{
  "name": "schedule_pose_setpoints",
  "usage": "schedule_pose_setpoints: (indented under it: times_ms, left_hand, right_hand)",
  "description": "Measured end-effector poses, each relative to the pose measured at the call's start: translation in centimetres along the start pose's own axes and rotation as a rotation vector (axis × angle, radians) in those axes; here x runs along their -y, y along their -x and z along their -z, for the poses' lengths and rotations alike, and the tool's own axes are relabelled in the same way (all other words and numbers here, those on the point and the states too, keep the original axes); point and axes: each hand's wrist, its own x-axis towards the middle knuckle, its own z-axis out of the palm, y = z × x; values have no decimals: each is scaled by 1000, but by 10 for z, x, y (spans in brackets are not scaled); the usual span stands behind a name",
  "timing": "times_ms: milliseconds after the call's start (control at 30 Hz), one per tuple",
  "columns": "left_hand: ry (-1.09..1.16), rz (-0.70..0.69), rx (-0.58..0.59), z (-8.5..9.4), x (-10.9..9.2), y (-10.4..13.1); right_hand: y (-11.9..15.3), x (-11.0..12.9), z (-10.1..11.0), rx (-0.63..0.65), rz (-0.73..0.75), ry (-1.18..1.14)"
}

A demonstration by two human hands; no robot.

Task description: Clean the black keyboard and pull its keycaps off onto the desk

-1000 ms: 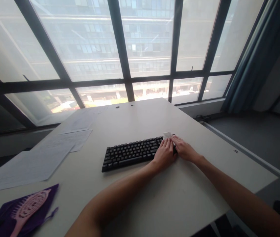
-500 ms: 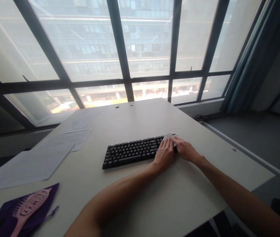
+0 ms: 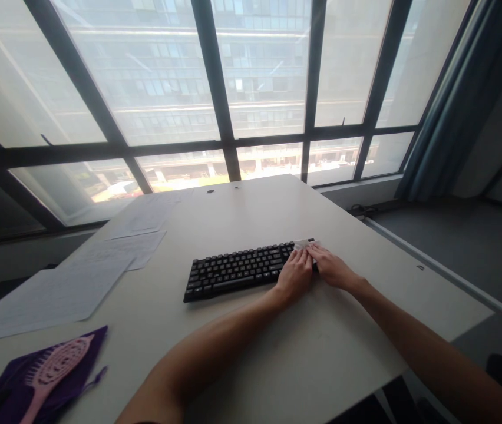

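Observation:
A black keyboard (image 3: 237, 271) lies on the white table, slightly angled. Over its right end is a crumpled white tissue (image 3: 301, 243). My left hand (image 3: 296, 272) rests on the keyboard's right part, fingers together and pressed on the tissue. Right beside it, touching, my right hand (image 3: 328, 266) has its fingertips on the tissue too, covering the keyboard's right edge. The keys beneath both hands are hidden.
White paper sheets (image 3: 69, 288) lie along the table's left side. At the lower left, a pink hairbrush (image 3: 59, 362) rests on a purple pouch (image 3: 7, 383). The white table (image 3: 242, 218) reaches toward large windows; its right edge borders the floor.
Both hands stay at the keyboard's right end with hardly any shift. The tissue under the fingers has changed shape slightly.

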Motion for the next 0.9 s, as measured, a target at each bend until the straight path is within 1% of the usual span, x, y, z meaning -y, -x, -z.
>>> schedule_pose_setpoints:
  times_ms: [233, 433, 500, 633, 800, 900]
  left_hand:
    - [14, -16, -34, -3, 0, 0]
    - [-8, 34, -32, -10, -1, 0]
    - [-17, 47, -27, -10, -1, 0]
    - [-24, 47, -17, -6, -1, -1]
    - [23, 13, -24, 2, -3, -1]
    - [62, -9, -55, 2, -2, 0]
  right_hand:
    - [1, -3, -4, -22, 20, 5]
    - [-15, -19, -11, -12, 88, -81]
    - [-19, -20, -14, -13, 86, -91]
    - [-17, -12, -9, 2, 39, -33]
    - [2, 11, 5, 12, -13, 117]
    - [11, 19, 5, 13, -23, 216]
